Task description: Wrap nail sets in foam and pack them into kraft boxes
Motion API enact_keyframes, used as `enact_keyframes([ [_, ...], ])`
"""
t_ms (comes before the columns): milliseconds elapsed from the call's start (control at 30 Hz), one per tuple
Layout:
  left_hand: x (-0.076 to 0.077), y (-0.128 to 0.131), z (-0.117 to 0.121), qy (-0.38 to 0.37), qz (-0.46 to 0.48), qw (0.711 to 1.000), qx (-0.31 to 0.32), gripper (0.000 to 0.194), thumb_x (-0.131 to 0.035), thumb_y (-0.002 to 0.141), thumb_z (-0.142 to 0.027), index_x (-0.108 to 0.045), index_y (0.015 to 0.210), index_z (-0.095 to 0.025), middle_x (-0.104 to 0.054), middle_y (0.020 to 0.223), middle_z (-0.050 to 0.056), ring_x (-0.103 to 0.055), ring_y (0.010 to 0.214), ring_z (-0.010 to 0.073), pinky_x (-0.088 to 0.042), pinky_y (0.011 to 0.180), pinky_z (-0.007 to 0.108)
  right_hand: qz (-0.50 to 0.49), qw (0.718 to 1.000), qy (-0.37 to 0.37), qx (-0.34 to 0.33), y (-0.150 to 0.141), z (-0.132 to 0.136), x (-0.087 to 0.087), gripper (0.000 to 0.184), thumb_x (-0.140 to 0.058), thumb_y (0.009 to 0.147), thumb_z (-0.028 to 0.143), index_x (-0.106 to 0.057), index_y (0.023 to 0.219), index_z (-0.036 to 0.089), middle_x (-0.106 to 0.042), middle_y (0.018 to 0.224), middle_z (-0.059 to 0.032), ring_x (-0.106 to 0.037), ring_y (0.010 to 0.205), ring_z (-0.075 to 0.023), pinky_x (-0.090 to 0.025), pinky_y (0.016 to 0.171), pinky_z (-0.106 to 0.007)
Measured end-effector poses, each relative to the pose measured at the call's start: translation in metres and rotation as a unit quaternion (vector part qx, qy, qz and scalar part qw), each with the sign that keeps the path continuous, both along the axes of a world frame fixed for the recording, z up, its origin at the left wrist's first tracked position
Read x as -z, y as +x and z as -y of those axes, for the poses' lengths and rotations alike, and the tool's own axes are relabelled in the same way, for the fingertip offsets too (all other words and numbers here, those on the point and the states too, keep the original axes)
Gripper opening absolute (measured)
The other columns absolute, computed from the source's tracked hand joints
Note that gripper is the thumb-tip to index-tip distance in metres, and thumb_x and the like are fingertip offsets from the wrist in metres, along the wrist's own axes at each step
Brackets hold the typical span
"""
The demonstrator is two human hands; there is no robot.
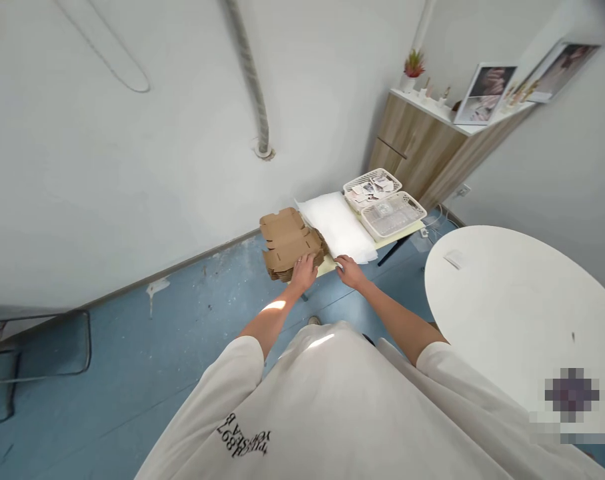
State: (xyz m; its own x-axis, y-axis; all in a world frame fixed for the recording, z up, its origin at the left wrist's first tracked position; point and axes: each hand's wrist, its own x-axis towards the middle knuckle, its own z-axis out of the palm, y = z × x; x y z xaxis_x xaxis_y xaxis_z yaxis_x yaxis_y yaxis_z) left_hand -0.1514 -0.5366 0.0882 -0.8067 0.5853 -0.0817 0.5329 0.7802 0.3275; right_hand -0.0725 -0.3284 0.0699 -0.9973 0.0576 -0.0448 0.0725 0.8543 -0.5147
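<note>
A stack of flat brown cardboard boxes point(285, 233), unfolded with cut flaps and slots, lies at the left end of a narrow table point(327, 268). My left hand point(305, 271) rests on the near right corner of this stack, fingers stretched over the cardboard and a ring on one of them. To the right of the stack is a pile of white packing sheets point(337, 223). My right hand point(350, 272) is at the near edge of that pile, with thumb and forefinger apart and nothing visible between them. Its other fingers are partly hidden.
Two white plastic baskets stand past the sheets: one with small printed cards point(370, 190), the other with clear plastic packets point(393, 215). A round white table point(522, 300) is at right, a wooden cabinet point(422, 140) behind. A metal-framed chair point(87, 340) stands far left.
</note>
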Motion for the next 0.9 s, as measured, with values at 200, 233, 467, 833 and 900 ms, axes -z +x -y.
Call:
enact_keyframes([
  [200,0.01,-0.047,0.062,-0.048,0.023,0.998,-0.021,0.044,-0.049,0.098,-0.032,-0.049,0.14,-0.021,-0.05,0.146,0.014,-0.046,0.135,0.0302,-0.036,0.111,0.044,0.0,0.996,0.04,-0.075,-0.064,0.056,-0.004,0.044,-0.047,0.094,0.017,-0.061,0.135,0.024,-0.056,0.14,-0.0077,-0.049,0.126,-0.0273,-0.041,0.106,-0.043],
  [233,0.013,-0.053,0.069,-0.051,0.034,0.998,-0.017,0.04,-0.05,0.098,-0.032,-0.052,0.136,-0.021,-0.054,0.141,0.014,-0.049,0.133,0.0295,-0.037,0.11,0.044,0.003,0.995,0.047,-0.083,-0.07,0.062,-0.004,0.044,-0.047,0.094,0.016,-0.061,0.135,0.024,-0.057,0.139,-0.0077,-0.049,0.127,-0.0277,-0.039,0.108,-0.044],
  [467,0.025,-0.074,0.089,-0.047,0.076,0.996,-0.005,0.028,-0.044,0.102,-0.03,-0.064,0.12,-0.021,-0.068,0.121,0.01,-0.063,0.111,0.0257,-0.047,0.094,0.037,0.037,0.991,0.075,-0.109,-0.098,0.085,0.005,0.045,-0.047,0.094,0.018,-0.061,0.136,0.026,-0.06,0.139,-0.0061,-0.046,0.13,-0.0287,-0.029,0.112,-0.047],
  [833,0.007,-0.066,0.083,-0.038,-0.022,0.998,0.055,0.029,-0.043,0.096,-0.011,-0.063,0.116,-0.014,-0.07,0.107,0.017,-0.065,0.109,0.0291,-0.042,0.102,0.043,0.044,0.979,0.152,-0.128,-0.12,0.095,-0.013,0.039,-0.044,0.092,0.019,-0.069,0.122,0.02,-0.071,0.112,-0.016,-0.051,0.115,-0.0341,-0.024,0.105,-0.051],
  [900,0.001,-0.065,0.083,-0.028,-0.045,0.997,0.052,0.027,-0.041,0.098,-0.015,-0.064,0.113,-0.013,-0.07,0.103,0.017,-0.066,0.105,0.0291,-0.043,0.099,0.043,0.025,0.972,0.176,-0.153,-0.124,0.094,-0.019,0.038,-0.044,0.091,0.016,-0.071,0.117,0.019,-0.072,0.105,-0.016,-0.053,0.109,-0.0332,-0.025,0.102,-0.049],
])
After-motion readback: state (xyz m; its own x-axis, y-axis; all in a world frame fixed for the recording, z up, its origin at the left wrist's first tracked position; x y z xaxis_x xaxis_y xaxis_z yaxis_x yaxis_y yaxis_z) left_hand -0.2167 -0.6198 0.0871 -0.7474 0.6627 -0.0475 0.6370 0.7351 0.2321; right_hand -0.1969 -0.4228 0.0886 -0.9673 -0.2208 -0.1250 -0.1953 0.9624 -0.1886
